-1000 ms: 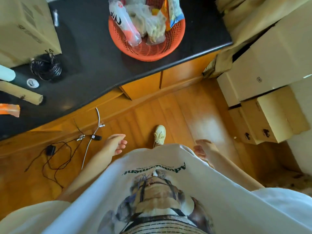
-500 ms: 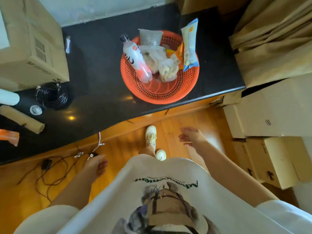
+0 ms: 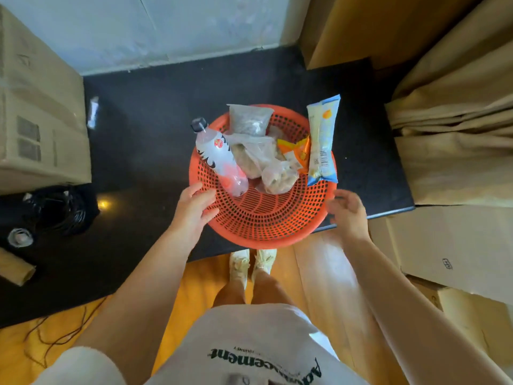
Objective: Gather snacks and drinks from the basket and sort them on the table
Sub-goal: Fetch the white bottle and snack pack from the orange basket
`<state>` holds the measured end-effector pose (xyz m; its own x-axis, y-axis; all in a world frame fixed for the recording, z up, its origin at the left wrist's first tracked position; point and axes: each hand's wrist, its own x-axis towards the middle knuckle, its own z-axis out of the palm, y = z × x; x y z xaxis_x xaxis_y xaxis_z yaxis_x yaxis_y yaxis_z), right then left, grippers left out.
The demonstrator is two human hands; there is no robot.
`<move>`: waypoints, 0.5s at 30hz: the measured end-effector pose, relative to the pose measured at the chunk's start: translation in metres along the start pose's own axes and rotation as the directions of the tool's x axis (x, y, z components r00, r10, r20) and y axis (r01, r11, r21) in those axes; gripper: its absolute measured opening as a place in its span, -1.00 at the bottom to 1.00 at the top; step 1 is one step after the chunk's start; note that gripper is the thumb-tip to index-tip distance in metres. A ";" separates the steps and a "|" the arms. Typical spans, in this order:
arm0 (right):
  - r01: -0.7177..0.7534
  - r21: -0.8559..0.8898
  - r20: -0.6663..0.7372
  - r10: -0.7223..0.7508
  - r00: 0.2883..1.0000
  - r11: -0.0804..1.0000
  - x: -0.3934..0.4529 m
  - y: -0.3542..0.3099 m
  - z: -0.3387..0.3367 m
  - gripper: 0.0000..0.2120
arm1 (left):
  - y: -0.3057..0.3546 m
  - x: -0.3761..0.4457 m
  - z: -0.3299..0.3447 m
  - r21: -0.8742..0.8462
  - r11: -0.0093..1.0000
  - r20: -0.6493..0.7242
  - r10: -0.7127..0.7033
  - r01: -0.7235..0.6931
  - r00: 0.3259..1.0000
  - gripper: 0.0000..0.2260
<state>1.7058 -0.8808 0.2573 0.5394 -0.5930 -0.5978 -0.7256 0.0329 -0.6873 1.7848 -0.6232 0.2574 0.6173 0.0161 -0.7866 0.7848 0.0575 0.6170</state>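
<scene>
The perforated plastic basket [image 3: 263, 218] sits on a dark glossy desk [image 3: 144, 140], holding a clear plastic bottle [image 3: 219, 159] and crinkled film packets [image 3: 323, 140], above a polished wood floor [image 3: 319, 273].

Open black table [image 3: 155, 112] to the left & behind the orange basket [image 3: 266, 226]; clear pass there. Far left blocked by cardboard box [image 3: 41, 107], w/ cable coil [image 3: 63, 209] & tape roll [image 3: 19, 237] in front of it. Right side tight: curtain [image 3: 455, 120] & stacked boxes [image 3: 449, 245] close to table edge. Basket rim flanked by left hand [image 3: 194, 209], touching it, & right hand [image 3: 347, 212] just beside. Inside, near half bare; bottle [image 3: 219, 159] & snack bags [image 3: 266, 162] crowd far half
</scene>
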 end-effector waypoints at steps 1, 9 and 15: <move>0.048 -0.046 -0.046 -0.050 0.998 0.998 0.017 -0.012 0.005 -0.70 | 0.005 0.010 0.012 0.042 0.999 0.005 -0.007 0.007 1.000 -0.54; 0.130 -0.456 -0.053 -0.173 0.984 0.881 0.111 -0.066 0.039 -0.34 | 0.015 0.088 0.065 -0.038 0.993 -0.256 -0.118 0.112 0.960 -0.31; 0.141 -0.463 -0.016 -0.167 0.986 0.875 0.120 -0.065 0.039 -0.36 | 0.008 0.106 0.069 0.042 0.997 -0.317 -0.044 0.061 0.947 -0.34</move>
<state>1.8341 -0.9226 0.2142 0.6459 -0.6032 -0.4680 -0.7570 -0.4267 -0.4948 1.8602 -0.6902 0.1810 0.5326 0.3289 -0.7798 0.8224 0.0163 0.5686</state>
